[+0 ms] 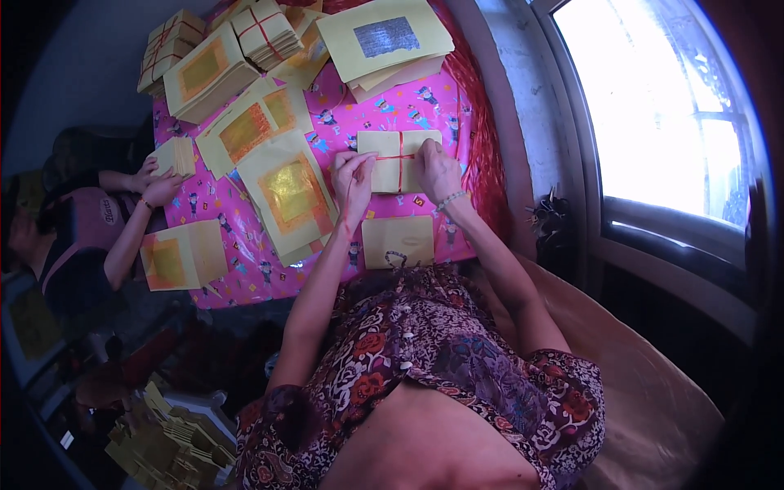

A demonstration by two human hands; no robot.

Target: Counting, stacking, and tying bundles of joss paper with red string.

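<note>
A thick stack of pale yellow paper [384,179] lies before me on the table, with red string [401,175] crossing over its top in both directions. My left hand [353,178] is closed at the stack's left side, fingertips pinching the string. A loose red strand hangs from it along the wrist. At the right edge of the stack my right hand [441,173] is also closed, its fingers curled on the string's other side. Nearer to me, a flat yellow sheet or thin stack [398,238] lies by the table's front edge.
The table has a pink patterned cover [327,114]. Gold-square papers [287,192] lie fanned at left; tied bundles [265,34] and a silver-square stack [385,39] stand at the back. On the left a co-worker's hands [161,184] hold papers. Red strands [482,122] hang along the right edge.
</note>
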